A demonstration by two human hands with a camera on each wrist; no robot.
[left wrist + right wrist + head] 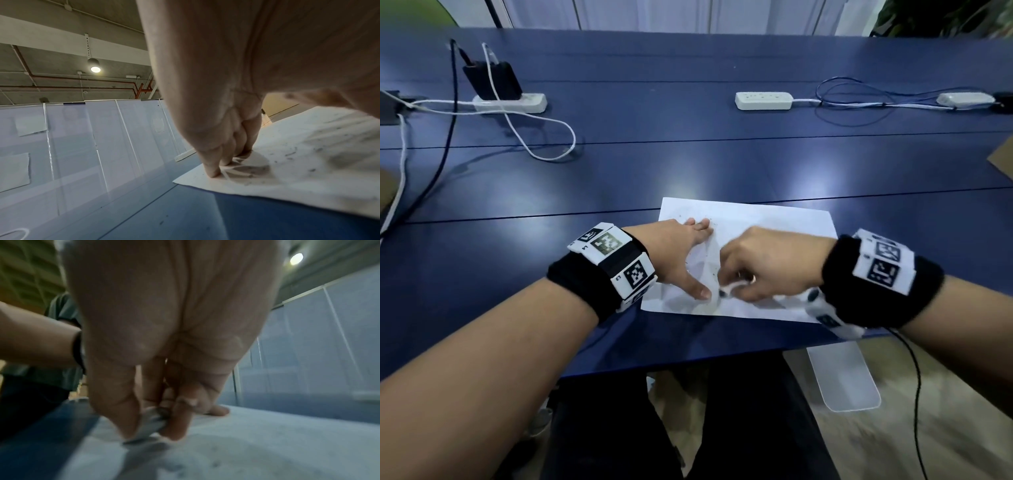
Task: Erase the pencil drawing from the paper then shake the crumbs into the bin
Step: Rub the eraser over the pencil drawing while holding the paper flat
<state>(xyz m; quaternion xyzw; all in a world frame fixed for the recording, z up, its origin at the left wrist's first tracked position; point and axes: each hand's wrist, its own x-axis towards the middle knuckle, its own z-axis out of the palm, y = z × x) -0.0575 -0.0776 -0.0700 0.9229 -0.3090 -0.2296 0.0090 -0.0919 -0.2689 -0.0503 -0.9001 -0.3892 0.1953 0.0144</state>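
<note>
A white sheet of paper (pixel 767 222) lies near the front edge of the blue table (pixel 688 164), speckled with dark eraser crumbs (pixel 290 154) and faint pencil marks. My left hand (pixel 681 253) lies flat on the paper's left part, fingers straight and thumb spread, pressing it down. My right hand (pixel 753 270) is blurred; its thumb and fingers pinch a small pale eraser (pixel 150 421) with its tip on the paper, beside the left thumb. In the left wrist view, the left fingertips (pixel 213 172) press near the paper's corner (pixel 185 180).
A translucent white bin (pixel 842 377) stands on the floor below the table's front edge, at my right. Two white power strips (pixel 763 101) (pixel 510 102), a black charger and loose cables lie at the back of the table. My legs are under the table edge.
</note>
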